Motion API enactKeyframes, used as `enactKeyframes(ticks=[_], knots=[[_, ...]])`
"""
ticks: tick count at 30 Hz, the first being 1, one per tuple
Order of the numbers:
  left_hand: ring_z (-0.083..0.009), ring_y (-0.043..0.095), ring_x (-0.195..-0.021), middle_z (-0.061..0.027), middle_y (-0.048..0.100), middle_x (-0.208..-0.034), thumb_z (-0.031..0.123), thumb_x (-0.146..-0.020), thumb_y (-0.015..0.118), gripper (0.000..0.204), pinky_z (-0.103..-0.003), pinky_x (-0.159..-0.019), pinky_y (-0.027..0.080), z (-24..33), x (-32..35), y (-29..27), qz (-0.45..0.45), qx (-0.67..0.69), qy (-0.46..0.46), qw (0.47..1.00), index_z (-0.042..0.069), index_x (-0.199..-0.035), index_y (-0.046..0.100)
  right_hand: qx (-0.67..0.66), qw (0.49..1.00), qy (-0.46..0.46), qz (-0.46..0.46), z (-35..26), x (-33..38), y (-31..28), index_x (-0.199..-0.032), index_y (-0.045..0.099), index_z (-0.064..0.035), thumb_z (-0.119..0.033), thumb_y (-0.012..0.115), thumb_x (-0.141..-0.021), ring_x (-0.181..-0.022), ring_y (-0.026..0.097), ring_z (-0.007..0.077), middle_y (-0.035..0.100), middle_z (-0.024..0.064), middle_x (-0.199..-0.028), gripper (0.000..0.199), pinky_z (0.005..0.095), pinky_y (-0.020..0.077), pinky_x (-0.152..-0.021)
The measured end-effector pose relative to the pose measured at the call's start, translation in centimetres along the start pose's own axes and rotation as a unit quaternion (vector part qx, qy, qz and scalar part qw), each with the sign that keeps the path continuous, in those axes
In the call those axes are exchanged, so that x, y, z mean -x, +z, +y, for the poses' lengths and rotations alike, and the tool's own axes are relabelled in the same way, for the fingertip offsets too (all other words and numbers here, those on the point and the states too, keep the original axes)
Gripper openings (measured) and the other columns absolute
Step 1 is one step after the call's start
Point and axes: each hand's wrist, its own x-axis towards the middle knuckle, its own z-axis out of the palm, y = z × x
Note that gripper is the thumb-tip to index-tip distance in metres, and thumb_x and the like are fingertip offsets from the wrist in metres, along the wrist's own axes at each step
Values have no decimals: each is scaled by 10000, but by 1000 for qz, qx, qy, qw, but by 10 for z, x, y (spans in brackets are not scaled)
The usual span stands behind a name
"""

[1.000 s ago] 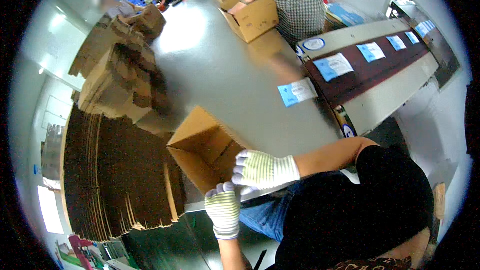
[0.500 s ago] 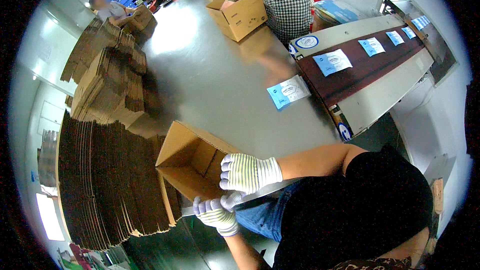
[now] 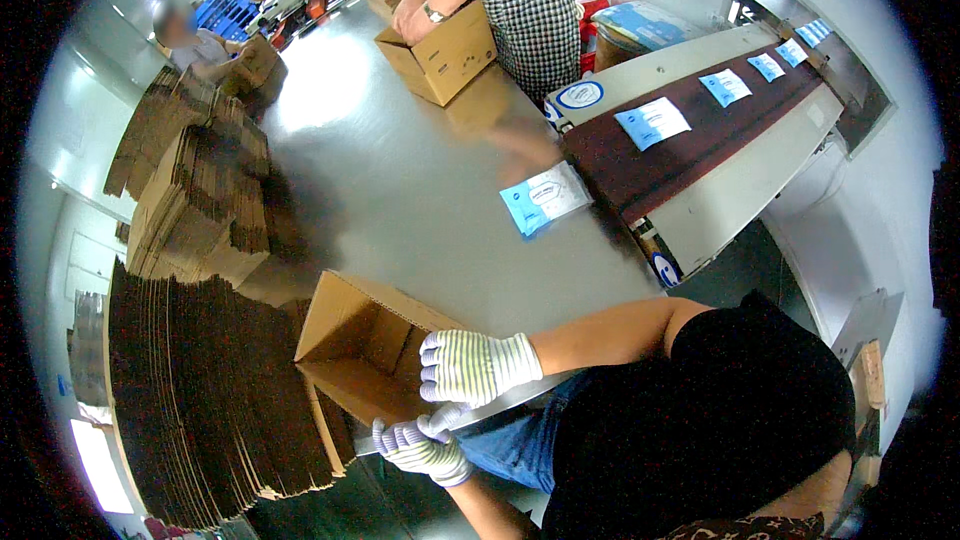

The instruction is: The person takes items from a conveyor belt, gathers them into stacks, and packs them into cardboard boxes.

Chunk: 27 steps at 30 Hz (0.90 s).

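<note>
An open brown cardboard box [image 3: 372, 342] lies at the near edge of the metal table, its hollow inside showing. My right hand [image 3: 474, 368], in a white glove with green and purple stripes, is closed at the box's right side, knuckles toward the opening. Just below it, my left hand [image 3: 424, 448], gloved alike, has its fingers curled at the box's near lower edge. Both hands seem to grip the box, though their fingertips are partly hidden.
Stacked flat cardboard boxes [image 3: 215, 390] line the table's left side. A conveyor [image 3: 700, 130] carries several blue-and-white packs; another pack [image 3: 545, 198] lies on the table [image 3: 400, 180]. Across it, a co-worker's hands work in a second box [image 3: 450, 55]. More people stand far left.
The whole view has shifted a little, moving the table's contents left. My hands keep nearly the same hold on the box. The co-worker's hands have come together at their box.
</note>
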Motion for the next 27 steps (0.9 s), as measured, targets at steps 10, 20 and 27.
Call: enactKeyframes(ticks=[10, 20, 27], knots=[[-372, 577, -850, -134, 530, -773, 241, -940, 449, 259, -495, -854, 444, -16, 14, -7, -30, -24, 32, 999, 26, -797, 470, -124, 991, 22, 39, -4, -5, -6, -721, 553, -88, -399, 666, -765, -692, 538, 232, 543, 40, -706, 334, 379, 431, -666], [-319, 545, -762, -88, 469, -636, 143, -816, 483, 186, -441, -779, 440, -14, 10, -15, -102, -29, 12, 994, 104, -646, 418, -19, 896, 367, -249, 157, 44, -134, -1017, 635, -57, -331, 621, -875, -860, 651, 301, 676, 148, -904, 309, 380, 508, -770], [-297, 532, -746, -86, 475, -678, 157, -862, 462, 176, -453, -817, 440, -11, 16, -29, -94, -24, 17, 995, 101, -696, 446, 64, 766, 477, -425, 227, 67, -203, -1137, 607, -28, -273, 657, -846, -1030, 618, 271, 655, 152, -1101, 383, 369, 474, -892]])
